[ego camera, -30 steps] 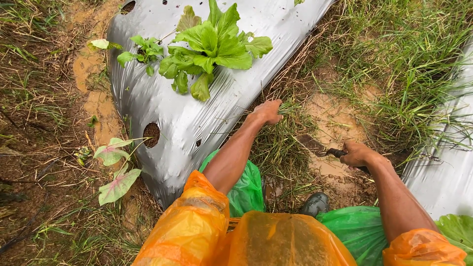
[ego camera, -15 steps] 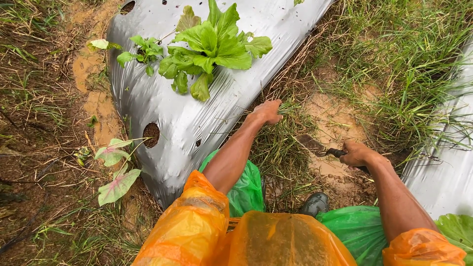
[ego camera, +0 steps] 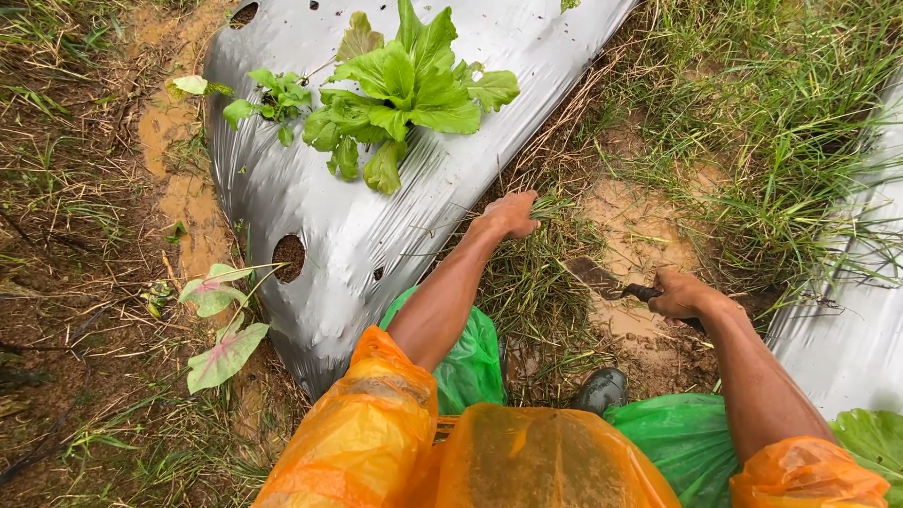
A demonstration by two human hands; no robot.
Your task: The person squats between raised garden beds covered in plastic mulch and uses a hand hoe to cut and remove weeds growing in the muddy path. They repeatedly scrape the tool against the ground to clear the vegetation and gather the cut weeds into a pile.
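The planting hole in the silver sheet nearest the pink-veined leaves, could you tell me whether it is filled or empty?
Empty: the planting hole in the silver sheet shows only dark soil, while the leafy green plant grows further up.

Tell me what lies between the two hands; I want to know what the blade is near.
In the head view, a tuft of grass and the muddy blade lie between the left hand and the right hand.

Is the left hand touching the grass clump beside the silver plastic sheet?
Touching. The head view shows the left hand closed on the grass clump, blades emerging from under its fingers.
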